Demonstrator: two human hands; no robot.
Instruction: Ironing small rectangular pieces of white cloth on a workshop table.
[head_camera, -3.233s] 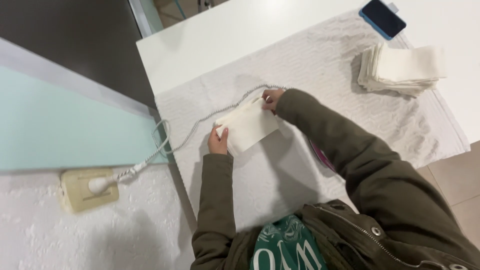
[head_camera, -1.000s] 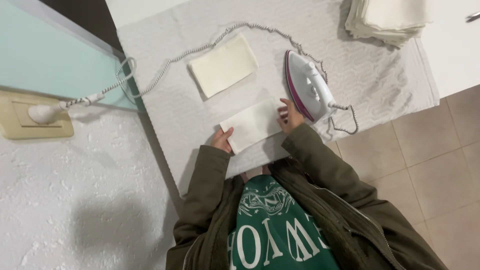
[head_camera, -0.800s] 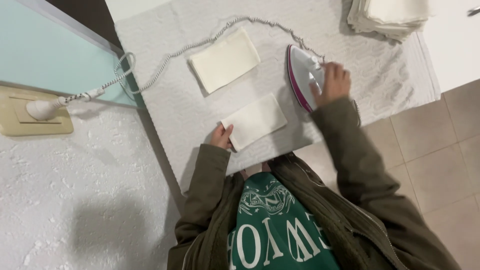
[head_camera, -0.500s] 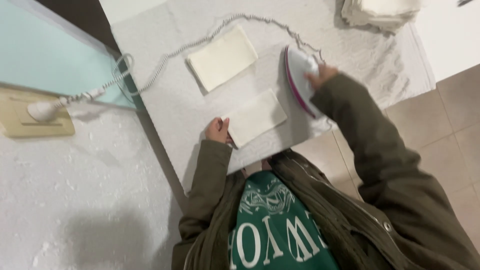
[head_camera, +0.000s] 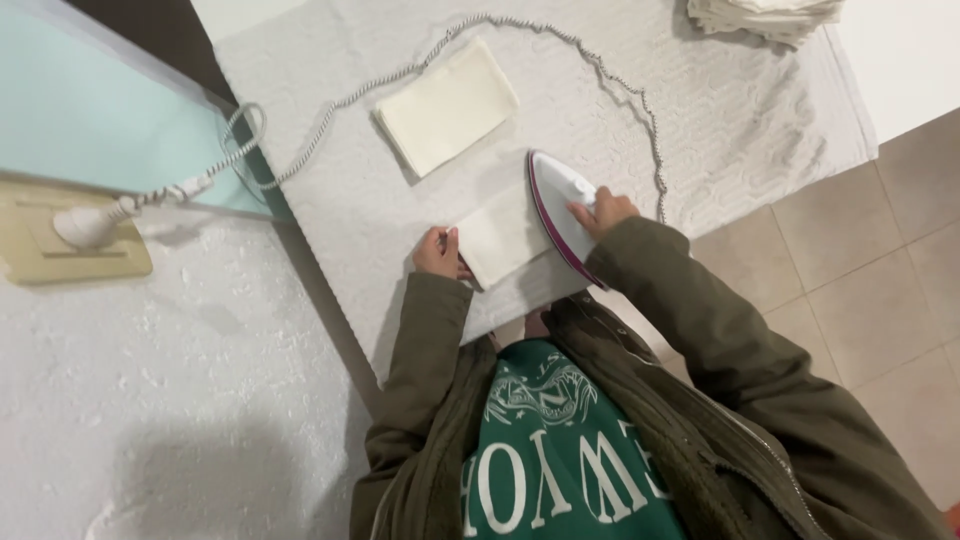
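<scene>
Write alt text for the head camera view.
A right hand grips a white steam iron with purple trim on a small cream cloth rectangle, whose edge the left hand pins to the white padded ironing surface. A second cream cloth lies beyond.

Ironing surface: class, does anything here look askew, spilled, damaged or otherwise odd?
Nothing stands out. The iron, under the right hand, meets the cloth that the left hand pins down; the cord loops loosely.
</scene>
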